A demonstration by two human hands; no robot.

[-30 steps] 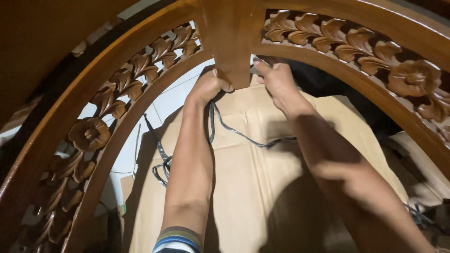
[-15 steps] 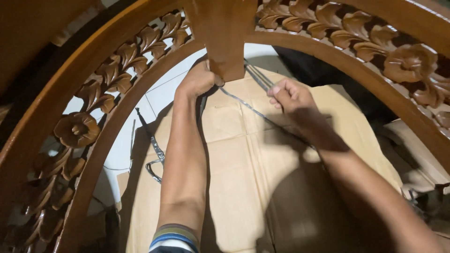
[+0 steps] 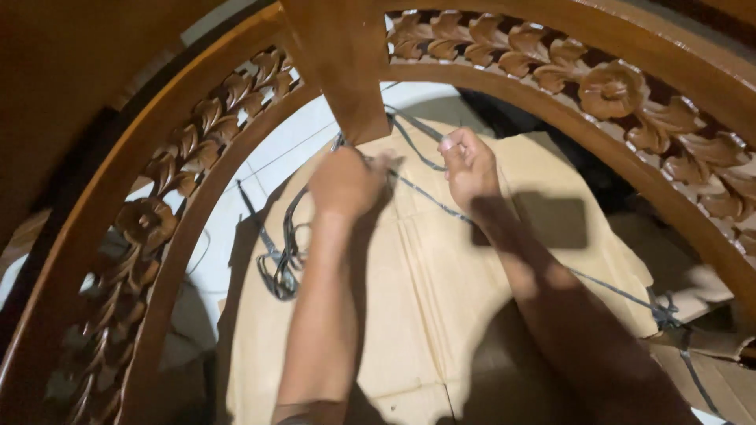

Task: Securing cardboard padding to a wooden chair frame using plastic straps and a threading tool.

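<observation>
Here, my left hand (image 3: 344,182) and right hand (image 3: 470,164) each pinched the thin dark plastic strap (image 3: 431,201) beneath the carved brown wooden frame (image 3: 346,71), above flat cardboard (image 3: 417,315).

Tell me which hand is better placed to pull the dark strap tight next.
Probably the right hand: it grips the dark strap on its free run. The left hand is pressed at the wooden post, seemingly pinning the strap's end.

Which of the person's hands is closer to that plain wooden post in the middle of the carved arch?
The left. The left hand sits just under the lower end of the wooden post, almost touching it. The right hand is off to the side, pinching the dark strap.
</observation>
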